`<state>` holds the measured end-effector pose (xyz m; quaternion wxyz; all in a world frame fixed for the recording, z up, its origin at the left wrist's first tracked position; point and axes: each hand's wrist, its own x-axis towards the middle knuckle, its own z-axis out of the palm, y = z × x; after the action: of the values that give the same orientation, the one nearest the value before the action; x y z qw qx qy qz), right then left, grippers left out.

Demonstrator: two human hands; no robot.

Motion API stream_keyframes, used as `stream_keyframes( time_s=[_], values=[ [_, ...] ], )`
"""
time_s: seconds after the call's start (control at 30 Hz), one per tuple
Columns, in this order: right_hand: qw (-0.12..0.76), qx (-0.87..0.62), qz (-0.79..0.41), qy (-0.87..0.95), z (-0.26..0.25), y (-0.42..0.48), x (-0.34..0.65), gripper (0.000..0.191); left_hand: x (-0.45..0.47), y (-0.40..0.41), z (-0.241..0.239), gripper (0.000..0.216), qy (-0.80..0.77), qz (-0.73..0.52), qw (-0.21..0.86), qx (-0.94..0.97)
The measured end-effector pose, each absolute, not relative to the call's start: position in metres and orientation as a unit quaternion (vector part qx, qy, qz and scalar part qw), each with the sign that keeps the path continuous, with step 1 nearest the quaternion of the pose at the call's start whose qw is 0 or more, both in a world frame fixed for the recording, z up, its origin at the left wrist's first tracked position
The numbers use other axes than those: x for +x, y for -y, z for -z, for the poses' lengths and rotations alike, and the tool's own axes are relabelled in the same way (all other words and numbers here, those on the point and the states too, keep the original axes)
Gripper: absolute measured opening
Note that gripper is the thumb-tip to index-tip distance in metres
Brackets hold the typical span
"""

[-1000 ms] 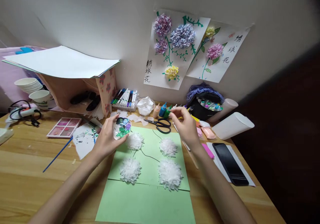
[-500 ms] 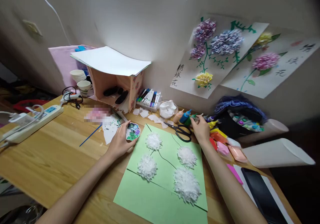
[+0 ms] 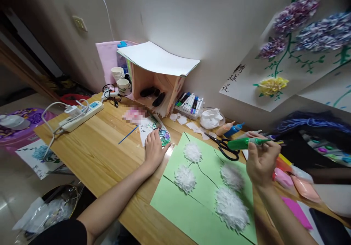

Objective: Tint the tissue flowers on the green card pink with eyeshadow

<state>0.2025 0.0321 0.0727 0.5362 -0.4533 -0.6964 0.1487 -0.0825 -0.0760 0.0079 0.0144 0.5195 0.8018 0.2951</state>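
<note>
My left hand (image 3: 154,148) rests on the table with its fingers and thumb around the near edge of a small flower-shaped paint palette (image 3: 165,138), which holds green and purple paint. In my right hand (image 3: 261,163) is a green paint bottle (image 3: 238,143), held in the air on its side with its nozzle towards the right. Below it lies a light green paper sheet (image 3: 178,205) with dark drawn lines. Several white ruffled paper flowers (image 3: 231,208) sit on the sheet. Black-handled scissors (image 3: 229,152) lie at the sheet's far edge, partly behind the bottle.
A blue brush (image 3: 128,134) and a power strip (image 3: 82,116) lie on the left. Markers (image 3: 189,104), a blue paint bottle (image 3: 234,129) and a peach cubby box (image 3: 175,91) stand at the back. Clay packs (image 3: 305,188) and a phone (image 3: 329,226) are on the right.
My right hand has picked up the green paint bottle from the row at the back and lifted it. The view has turned left. My left hand stays at the palette.
</note>
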Motion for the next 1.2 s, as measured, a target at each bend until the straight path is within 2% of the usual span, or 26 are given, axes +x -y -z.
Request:
stream_keyframes(
  time_s=[0.07, 0.13, 0.23, 0.3, 0.43, 0.53, 0.6, 0.7, 0.77, 0.93, 1.1, 1.2],
  values=[
    [0.521, -0.418, -0.308, 0.677, -0.080, -0.026, 0.179, 0.031, -0.082, 0.077, -0.009, 0.068, -0.806, -0.298, 0.022, 0.511],
    [0.469, -0.403, -0.427, 0.659, -0.087, -0.023, 0.154, 0.033, -0.085, 0.079, -0.012, 0.066, -0.803, -0.316, 0.034, 0.504],
    [0.321, -0.383, -0.545, 0.673, -0.092, -0.024, 0.119, 0.037, -0.094, 0.081, -0.022, 0.045, -0.771, -0.374, 0.052, 0.513],
    [0.189, -0.362, -0.577, 0.708, -0.094, -0.027, 0.097, 0.038, -0.102, 0.082, -0.032, 0.032, -0.731, -0.427, 0.066, 0.528],
    [-0.004, -0.320, -0.459, 0.829, -0.098, -0.034, 0.059, 0.036, -0.117, 0.085, -0.053, 0.025, -0.639, -0.461, 0.112, 0.605],
    [-0.080, -0.281, -0.346, 0.892, -0.109, -0.036, 0.040, 0.032, -0.120, 0.086, -0.057, 0.037, -0.570, -0.433, 0.150, 0.682],
    [-0.106, -0.274, -0.279, 0.914, -0.117, -0.035, 0.032, 0.040, -0.118, 0.085, -0.055, 0.049, -0.540, -0.423, 0.171, 0.707],
    [-0.119, -0.290, -0.188, 0.931, -0.126, -0.032, 0.025, 0.049, -0.116, 0.083, -0.048, 0.055, -0.539, -0.408, 0.166, 0.718],
    [-0.109, -0.295, -0.163, 0.935, -0.130, -0.029, 0.022, 0.046, -0.116, 0.081, -0.046, 0.050, -0.556, -0.406, 0.142, 0.711],
    [-0.002, -0.324, -0.189, 0.927, -0.135, -0.028, 0.019, 0.034, -0.117, 0.079, -0.046, 0.027, -0.587, -0.458, 0.139, 0.653],
    [0.140, -0.328, -0.256, 0.898, -0.125, -0.027, 0.019, 0.029, -0.119, 0.075, -0.040, 0.029, -0.590, -0.544, 0.228, 0.551],
    [0.192, -0.320, -0.327, 0.868, -0.114, -0.026, 0.020, 0.025, -0.125, 0.073, -0.040, 0.040, -0.534, -0.582, 0.346, 0.506]
  ],
)
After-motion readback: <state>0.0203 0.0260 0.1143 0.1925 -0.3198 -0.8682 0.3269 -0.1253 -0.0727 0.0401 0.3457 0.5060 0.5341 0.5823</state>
